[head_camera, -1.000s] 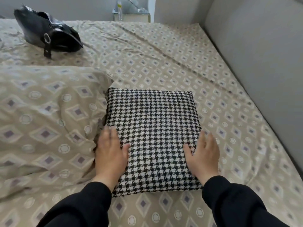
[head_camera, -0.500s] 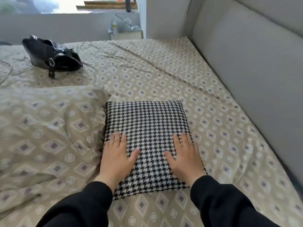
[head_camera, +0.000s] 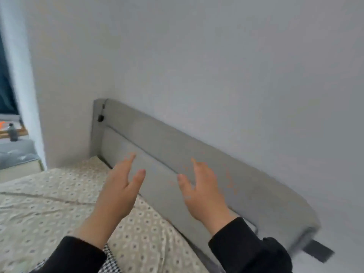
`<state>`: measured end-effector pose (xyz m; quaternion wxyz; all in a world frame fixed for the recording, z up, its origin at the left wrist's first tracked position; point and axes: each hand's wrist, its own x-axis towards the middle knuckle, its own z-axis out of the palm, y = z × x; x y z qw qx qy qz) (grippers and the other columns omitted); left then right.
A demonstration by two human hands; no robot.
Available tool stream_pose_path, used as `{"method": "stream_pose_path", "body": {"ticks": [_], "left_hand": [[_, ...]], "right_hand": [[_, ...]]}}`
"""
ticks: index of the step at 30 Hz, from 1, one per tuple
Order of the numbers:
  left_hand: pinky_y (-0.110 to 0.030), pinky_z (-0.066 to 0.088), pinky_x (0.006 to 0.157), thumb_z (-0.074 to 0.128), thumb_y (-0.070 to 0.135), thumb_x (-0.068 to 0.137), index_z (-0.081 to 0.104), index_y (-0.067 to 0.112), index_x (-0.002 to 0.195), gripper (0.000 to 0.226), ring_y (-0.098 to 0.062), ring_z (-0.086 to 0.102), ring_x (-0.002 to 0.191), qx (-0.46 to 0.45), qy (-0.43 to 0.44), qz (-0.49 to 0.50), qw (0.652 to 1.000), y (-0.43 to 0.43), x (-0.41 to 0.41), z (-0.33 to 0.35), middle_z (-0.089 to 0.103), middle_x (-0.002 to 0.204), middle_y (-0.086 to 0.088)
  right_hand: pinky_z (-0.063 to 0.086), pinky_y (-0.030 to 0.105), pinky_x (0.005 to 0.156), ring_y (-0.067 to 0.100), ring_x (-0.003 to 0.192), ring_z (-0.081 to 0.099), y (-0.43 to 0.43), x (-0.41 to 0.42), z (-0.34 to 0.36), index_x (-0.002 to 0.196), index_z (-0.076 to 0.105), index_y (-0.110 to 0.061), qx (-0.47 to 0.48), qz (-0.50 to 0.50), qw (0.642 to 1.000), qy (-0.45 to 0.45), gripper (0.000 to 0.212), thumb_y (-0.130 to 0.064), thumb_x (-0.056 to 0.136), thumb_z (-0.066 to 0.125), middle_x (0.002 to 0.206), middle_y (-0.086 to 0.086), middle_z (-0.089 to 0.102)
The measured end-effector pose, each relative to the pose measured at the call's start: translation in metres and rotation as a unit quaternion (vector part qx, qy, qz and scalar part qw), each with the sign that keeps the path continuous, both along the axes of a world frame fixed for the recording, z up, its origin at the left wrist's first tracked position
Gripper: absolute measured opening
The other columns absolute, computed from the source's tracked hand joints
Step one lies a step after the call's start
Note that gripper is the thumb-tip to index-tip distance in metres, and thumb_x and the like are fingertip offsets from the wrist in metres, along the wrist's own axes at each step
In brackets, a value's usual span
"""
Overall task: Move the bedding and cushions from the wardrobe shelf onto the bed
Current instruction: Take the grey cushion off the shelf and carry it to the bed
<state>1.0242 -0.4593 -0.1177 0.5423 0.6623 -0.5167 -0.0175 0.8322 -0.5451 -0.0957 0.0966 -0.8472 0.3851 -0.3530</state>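
Observation:
My left hand and my right hand are raised in the air above the bed, fingers spread, holding nothing. Both sleeves are black. Only a corner of the black-and-white houndstooth cushion shows at the bottom edge, lying on the beige patterned sheet, mostly hidden behind my left sleeve. The wardrobe shelf is out of view.
A grey padded headboard runs along the white wall to the right of the bed. At the far left a dark bottle stands on a ledge by a window. The picture is blurred by motion.
My hands have lifted off the houndstooth cushion and now hang open in the air. The view has swung up and right, toward the headboard and wall; the black bag has left the view.

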Motion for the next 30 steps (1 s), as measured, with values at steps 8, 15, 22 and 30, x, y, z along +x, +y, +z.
{"method": "stream_pose_path", "body": {"ticks": [8, 15, 22, 30], "left_hand": [[0.005, 0.008, 0.093, 0.031, 0.066, 0.082, 0.033, 0.032, 0.144, 0.071, 0.031, 0.014, 0.121, -0.142, -0.027, -0.3, 0.943, 0.011, -0.204, 0.14, 0.026, 0.14, 0.03], [0.004, 0.011, 0.094, 0.03, 0.07, 0.08, 0.03, 0.043, 0.141, 0.066, 0.028, 0.016, 0.123, -0.171, -0.019, -0.465, 0.868, 0.063, -0.37, 0.182, 0.026, 0.139, 0.036], [-0.025, 0.028, 0.101, 0.033, 0.071, 0.078, 0.03, 0.061, 0.129, 0.052, 0.024, 0.024, 0.123, -0.164, 0.023, -0.635, 0.754, 0.177, -0.548, 0.189, 0.024, 0.129, 0.054], [-0.026, 0.031, 0.1, 0.036, 0.069, 0.078, 0.036, 0.06, 0.129, 0.052, 0.013, 0.034, 0.127, -0.15, 0.083, -0.767, 0.618, 0.335, -0.708, 0.195, 0.033, 0.128, 0.051]], "right_hand": [[0.024, 0.018, 0.099, 0.0, 0.13, 0.03, 0.126, -0.225, 0.137, 0.144, 0.035, -0.027, -0.135, -0.243, 0.957, -0.083, 0.067, -0.06, 0.086, 0.033, 0.134, -0.022, 0.037], [0.021, 0.014, 0.097, -0.01, 0.124, 0.024, 0.265, -0.376, 0.153, 0.144, 0.035, -0.03, -0.174, -0.427, 0.882, -0.101, 0.061, -0.058, 0.089, 0.036, 0.132, -0.027, 0.032], [0.016, 0.005, 0.094, -0.014, 0.122, 0.021, 0.431, -0.498, 0.149, 0.144, 0.032, -0.033, -0.189, -0.592, 0.776, -0.107, 0.07, -0.066, 0.083, 0.029, 0.131, -0.029, 0.03], [0.023, 0.019, 0.1, -0.009, 0.121, 0.023, 0.627, -0.59, 0.161, 0.145, 0.034, -0.031, -0.224, -0.727, 0.644, -0.08, 0.067, -0.063, 0.086, 0.032, 0.13, -0.025, 0.032]]}}
